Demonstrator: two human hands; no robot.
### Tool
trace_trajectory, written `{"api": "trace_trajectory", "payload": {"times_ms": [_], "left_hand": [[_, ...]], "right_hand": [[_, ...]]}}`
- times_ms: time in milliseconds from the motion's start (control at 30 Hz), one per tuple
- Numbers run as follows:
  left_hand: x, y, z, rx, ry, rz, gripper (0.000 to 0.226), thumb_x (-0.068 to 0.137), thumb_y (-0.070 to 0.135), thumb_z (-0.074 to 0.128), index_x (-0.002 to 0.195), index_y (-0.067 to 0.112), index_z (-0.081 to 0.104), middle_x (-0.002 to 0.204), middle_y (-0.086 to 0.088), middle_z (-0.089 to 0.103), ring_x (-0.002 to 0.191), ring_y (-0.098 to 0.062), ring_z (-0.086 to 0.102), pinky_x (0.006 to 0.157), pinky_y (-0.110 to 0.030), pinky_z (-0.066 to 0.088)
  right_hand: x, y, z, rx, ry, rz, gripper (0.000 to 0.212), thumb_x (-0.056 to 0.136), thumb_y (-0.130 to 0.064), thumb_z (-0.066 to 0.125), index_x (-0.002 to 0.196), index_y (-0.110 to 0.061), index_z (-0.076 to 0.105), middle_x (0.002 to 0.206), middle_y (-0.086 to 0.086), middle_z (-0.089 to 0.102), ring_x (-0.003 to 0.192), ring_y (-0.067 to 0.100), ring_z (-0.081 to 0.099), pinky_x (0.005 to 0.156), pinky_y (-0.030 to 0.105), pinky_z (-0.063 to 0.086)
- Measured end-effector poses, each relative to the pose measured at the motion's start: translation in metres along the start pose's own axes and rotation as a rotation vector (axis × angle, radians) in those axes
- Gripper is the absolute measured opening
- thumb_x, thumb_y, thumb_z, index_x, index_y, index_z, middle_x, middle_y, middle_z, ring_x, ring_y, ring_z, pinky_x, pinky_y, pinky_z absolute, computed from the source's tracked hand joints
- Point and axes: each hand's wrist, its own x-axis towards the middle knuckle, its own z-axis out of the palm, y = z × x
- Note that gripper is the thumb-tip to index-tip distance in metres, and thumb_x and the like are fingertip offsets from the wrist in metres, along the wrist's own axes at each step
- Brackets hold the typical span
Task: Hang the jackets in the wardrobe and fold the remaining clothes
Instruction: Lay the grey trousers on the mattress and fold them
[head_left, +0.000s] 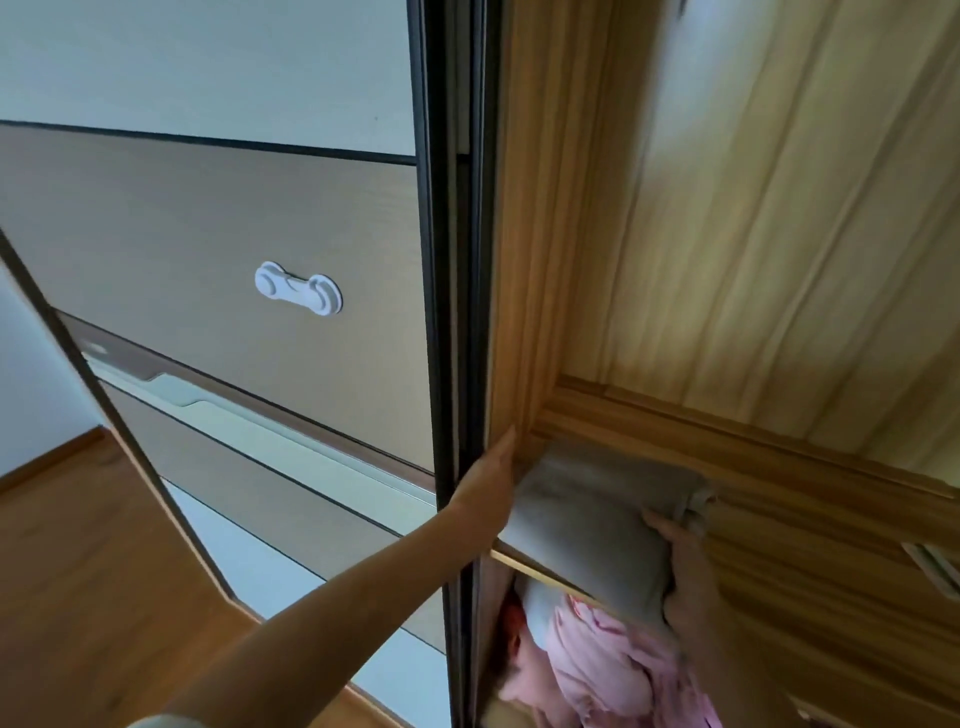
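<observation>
A folded grey garment (587, 525) lies on a wooden shelf (540, 567) inside the wardrobe (753, 208). My right hand (685, 566) grips its near right edge, with the thumb on top of the cloth. Stretched out straight, my left hand (491, 480) rests against the garment's left side, next to the wardrobe's side wall. Below the shelf hang pink clothes (602, 670), partly hidden by the shelf and by my right hand.
The sliding door (234, 234) with its dark frame (447, 312) stands just left of my left arm; a white safety latch (298, 288) sits on it. A wooden floor (78, 545) shows at the lower left.
</observation>
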Motion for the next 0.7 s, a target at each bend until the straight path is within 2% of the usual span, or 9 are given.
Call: {"api": "trace_trajectory", "payload": {"times_ms": [33, 133, 200, 267, 367, 433, 500, 567, 700], "left_hand": [[-0.003, -0.001, 0.000, -0.044, -0.069, -0.036, 0.050, 0.097, 0.030, 0.058, 0.143, 0.015, 0.047, 0.153, -0.012, 0.041, 0.146, -0.035, 0.029, 0.117, -0.051, -0.005], [-0.012, -0.008, -0.005, 0.172, 0.019, 0.031, 0.055, 0.099, 0.030, 0.053, 0.149, 0.012, 0.041, 0.158, -0.014, 0.033, 0.150, -0.036, 0.020, 0.117, -0.050, -0.011], [-0.011, -0.011, -0.007, 0.380, 0.019, 0.162, 0.060, 0.102, 0.035, 0.047, 0.153, 0.008, 0.033, 0.162, -0.018, 0.024, 0.151, -0.039, 0.013, 0.119, -0.054, -0.010], [-0.012, -0.010, -0.006, 0.324, 0.007, 0.198, 0.064, 0.101, 0.039, 0.045, 0.156, 0.010, 0.027, 0.163, -0.020, 0.020, 0.152, -0.040, 0.009, 0.122, -0.056, -0.009], [-0.014, 0.012, 0.029, 0.131, -0.066, 0.223, 0.066, 0.103, 0.043, 0.040, 0.159, 0.016, 0.015, 0.166, -0.018, 0.007, 0.152, -0.038, 0.005, 0.123, -0.055, -0.002], [-0.016, 0.033, 0.057, 0.047, -0.163, 0.264, 0.062, 0.106, 0.041, 0.035, 0.159, 0.019, 0.013, 0.167, -0.012, -0.002, 0.153, -0.035, -0.002, 0.122, -0.056, 0.006], [-0.014, 0.046, 0.079, -0.022, -0.181, 0.270, 0.064, 0.106, 0.038, 0.036, 0.159, 0.018, 0.008, 0.168, -0.009, -0.006, 0.154, -0.033, -0.004, 0.122, -0.054, 0.009], [-0.011, 0.051, 0.090, -0.056, -0.157, 0.254, 0.069, 0.105, 0.039, 0.040, 0.160, 0.018, 0.004, 0.168, -0.010, -0.006, 0.154, -0.032, 0.000, 0.123, -0.050, 0.007], [-0.002, 0.060, 0.094, -0.036, -0.189, 0.201, 0.082, 0.101, 0.040, 0.049, 0.159, 0.016, -0.003, 0.166, -0.014, -0.007, 0.153, -0.033, 0.002, 0.123, -0.046, 0.009]], "right_hand": [[0.009, -0.001, 0.002, -0.049, 0.009, 0.001, 0.014, 0.096, -0.022, 0.057, 0.106, -0.012, 0.059, 0.105, 0.015, 0.065, 0.091, 0.032, 0.060, 0.074, 0.039, 0.049], [0.033, 0.006, 0.005, -0.238, -0.012, -0.024, 0.026, 0.095, -0.029, 0.062, 0.115, -0.013, 0.060, 0.116, 0.013, 0.065, 0.100, 0.030, 0.060, 0.085, 0.039, 0.049], [0.061, 0.024, -0.010, -0.547, 0.039, -0.039, 0.071, 0.085, -0.059, 0.065, 0.134, -0.008, 0.055, 0.135, 0.016, 0.059, 0.119, 0.034, 0.056, 0.105, 0.046, 0.044], [0.084, 0.046, -0.027, -1.032, 0.125, -0.069, 0.106, 0.077, -0.079, 0.053, 0.147, 0.000, 0.039, 0.146, 0.024, 0.046, 0.133, 0.040, 0.047, 0.113, 0.047, 0.036], [0.070, 0.052, -0.033, -1.324, 0.285, -0.323, 0.101, 0.088, -0.070, 0.039, 0.145, 0.013, 0.033, 0.140, 0.042, 0.041, 0.123, 0.056, 0.048, 0.099, 0.056, 0.044], [0.068, 0.067, -0.041, -1.407, 0.188, -0.423, 0.090, 0.089, -0.063, 0.036, 0.141, 0.011, 0.042, 0.137, 0.043, 0.043, 0.116, 0.058, 0.052, 0.090, 0.060, 0.049], [0.084, 0.088, -0.055, -1.678, 0.036, -0.485, 0.075, 0.097, -0.055, 0.030, 0.147, 0.000, 0.042, 0.152, 0.038, 0.029, 0.139, 0.057, 0.029, 0.111, 0.065, 0.032], [0.103, 0.112, -0.067, -1.866, -0.103, -0.473, 0.072, 0.102, -0.055, 0.012, 0.145, -0.009, 0.048, 0.156, 0.036, 0.022, 0.146, 0.057, 0.006, 0.118, 0.068, 0.006], [0.132, 0.119, -0.064, -2.000, -0.103, -0.469, 0.084, 0.098, -0.056, -0.005, 0.145, -0.009, 0.048, 0.157, 0.035, 0.018, 0.145, 0.058, 0.006, 0.118, 0.066, -0.004]]}}
